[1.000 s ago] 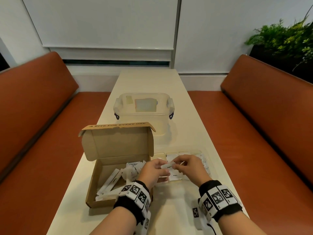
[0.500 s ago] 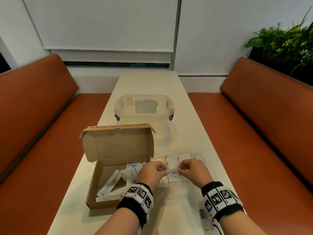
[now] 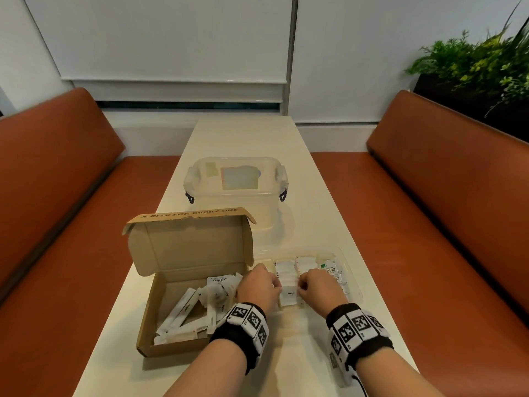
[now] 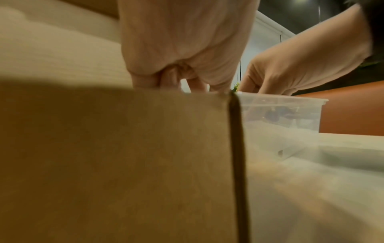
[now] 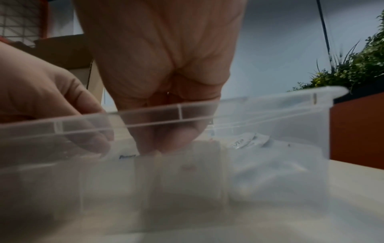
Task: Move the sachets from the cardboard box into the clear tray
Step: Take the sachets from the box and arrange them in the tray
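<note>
An open cardboard box [image 3: 148, 333] with several white sachets [image 3: 183, 310] inside sits at the near left of the table. To its right lies the clear tray [image 3: 353, 285], its compartments filled with rows of sachets. My left hand [image 3: 262, 287] and right hand [image 3: 320, 290] are down inside the tray, each pinching one end of a white sachet [image 3: 289, 295] low in a compartment. In the right wrist view my right hand's fingertips [image 5: 158, 148] press down on that sachet [image 5: 126, 157] behind the tray wall [image 5: 270, 106]. The left wrist view is mostly filled by the box's side [image 4: 124, 164].
A lidded clear plastic container [image 3: 236, 184] stands behind the box, mid-table. Orange bench seats [image 3: 429, 224] flank the narrow white table [image 3: 315, 224]. A green plant [image 3: 481, 61] sits at the back right.
Both hands have lowered the white sachet from above the tray down into a compartment, still pinching its two ends.
</note>
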`<state>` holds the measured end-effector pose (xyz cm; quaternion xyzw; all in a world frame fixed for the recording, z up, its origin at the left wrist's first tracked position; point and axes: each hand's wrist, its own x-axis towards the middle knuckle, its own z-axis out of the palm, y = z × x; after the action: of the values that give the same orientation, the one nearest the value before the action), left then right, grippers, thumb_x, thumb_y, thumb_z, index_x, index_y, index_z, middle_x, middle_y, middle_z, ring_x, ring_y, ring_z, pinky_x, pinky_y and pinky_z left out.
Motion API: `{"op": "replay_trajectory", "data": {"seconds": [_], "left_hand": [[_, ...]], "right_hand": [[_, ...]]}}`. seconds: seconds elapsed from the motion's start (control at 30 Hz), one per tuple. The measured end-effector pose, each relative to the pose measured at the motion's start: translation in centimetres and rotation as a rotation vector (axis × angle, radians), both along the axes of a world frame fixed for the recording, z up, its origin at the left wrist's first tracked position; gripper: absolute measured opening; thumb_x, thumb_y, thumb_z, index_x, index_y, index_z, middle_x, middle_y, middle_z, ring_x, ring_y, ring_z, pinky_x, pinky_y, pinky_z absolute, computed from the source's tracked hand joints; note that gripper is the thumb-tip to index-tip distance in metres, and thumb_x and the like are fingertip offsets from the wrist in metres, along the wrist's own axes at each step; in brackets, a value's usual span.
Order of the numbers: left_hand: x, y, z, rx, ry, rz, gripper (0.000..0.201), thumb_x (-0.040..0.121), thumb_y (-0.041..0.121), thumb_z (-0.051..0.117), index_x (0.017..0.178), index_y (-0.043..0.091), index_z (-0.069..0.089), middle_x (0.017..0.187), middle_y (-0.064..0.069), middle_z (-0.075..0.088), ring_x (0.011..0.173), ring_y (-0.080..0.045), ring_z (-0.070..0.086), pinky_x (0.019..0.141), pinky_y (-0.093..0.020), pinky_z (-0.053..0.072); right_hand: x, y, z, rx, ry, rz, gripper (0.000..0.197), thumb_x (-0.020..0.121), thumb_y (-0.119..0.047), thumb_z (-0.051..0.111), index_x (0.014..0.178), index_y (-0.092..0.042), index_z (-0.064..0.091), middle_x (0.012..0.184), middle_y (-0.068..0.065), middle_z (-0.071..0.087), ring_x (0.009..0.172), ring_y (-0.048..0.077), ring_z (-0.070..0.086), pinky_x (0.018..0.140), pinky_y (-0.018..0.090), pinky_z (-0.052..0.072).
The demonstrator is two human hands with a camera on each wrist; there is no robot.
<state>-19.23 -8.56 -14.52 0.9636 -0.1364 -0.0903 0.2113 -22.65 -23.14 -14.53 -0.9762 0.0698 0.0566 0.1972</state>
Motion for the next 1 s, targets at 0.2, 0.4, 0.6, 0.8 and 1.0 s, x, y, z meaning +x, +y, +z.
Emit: {"op": "replay_trajectory", "data": {"seconds": [0.2, 0.4, 0.6, 0.8, 1.0], "left_hand": [[-0.2, -0.1, -0.2, -0.003, -0.029, -0.025, 0.012, 0.088, 0.035, 0.063, 0.09, 0.024, 0.067, 0.108, 0.003, 0.05, 0.099, -0.016, 0.055, 0.071, -0.024, 0.037], [-0.1, -0.7, -0.4, 0.022, -0.055, -0.054, 0.011, 0.088, 0.03, 0.063, 0.092, 0.02, 0.066, 0.11, 0.0, 0.051, 0.102, -0.019, 0.054, 0.078, -0.028, 0.041], [-0.3, -1.5, -0.2, 0.147, -0.073, -0.104, 0.014, 0.091, 0.019, 0.057, 0.1, 0.013, 0.066, 0.115, -0.007, 0.051, 0.104, -0.026, 0.054, 0.084, -0.035, 0.047], [-0.1, -2.0, -0.3, 0.237, -0.063, -0.136, 0.018, 0.092, 0.009, 0.05, 0.104, 0.009, 0.063, 0.12, -0.01, 0.048, 0.106, -0.029, 0.053, 0.083, -0.036, 0.045], [-0.2, -2.2, -0.4, 0.181, -0.043, -0.101, 0.018, 0.09, 0.008, 0.05, 0.106, 0.012, 0.056, 0.118, -0.009, 0.048, 0.104, -0.028, 0.052, 0.079, -0.036, 0.043]], "right_hand": [[0.3, -0.1, -0.5, -0.055, -0.019, 0.019, 0.017, 0.09, -0.019, 0.055, 0.092, -0.015, 0.071, 0.092, 0.002, 0.068, 0.086, 0.017, 0.063, 0.077, 0.025, 0.05], [0.2, 0.2, -1.0, -0.115, -0.052, 0.051, 0.006, 0.087, -0.021, 0.057, 0.086, -0.018, 0.063, 0.091, -0.001, 0.064, 0.076, 0.013, 0.051, 0.069, 0.023, 0.043], [0.3, 0.3, -1.5, -0.146, -0.037, 0.07, 0.007, 0.086, -0.021, 0.057, 0.085, -0.018, 0.064, 0.094, 0.0, 0.063, 0.084, 0.017, 0.058, 0.065, 0.023, 0.035], [0.7, 0.4, -1.5, -0.144, -0.029, 0.085, 0.005, 0.085, -0.02, 0.058, 0.086, -0.019, 0.062, 0.093, 0.0, 0.064, 0.086, 0.018, 0.058, 0.065, 0.024, 0.035], [0.6, 0.6, -1.4, -0.134, -0.047, 0.059, 0.017, 0.081, -0.011, 0.053, 0.079, -0.022, 0.04, 0.075, -0.003, 0.051, 0.069, 0.018, 0.047, 0.058, 0.027, 0.034]]}}
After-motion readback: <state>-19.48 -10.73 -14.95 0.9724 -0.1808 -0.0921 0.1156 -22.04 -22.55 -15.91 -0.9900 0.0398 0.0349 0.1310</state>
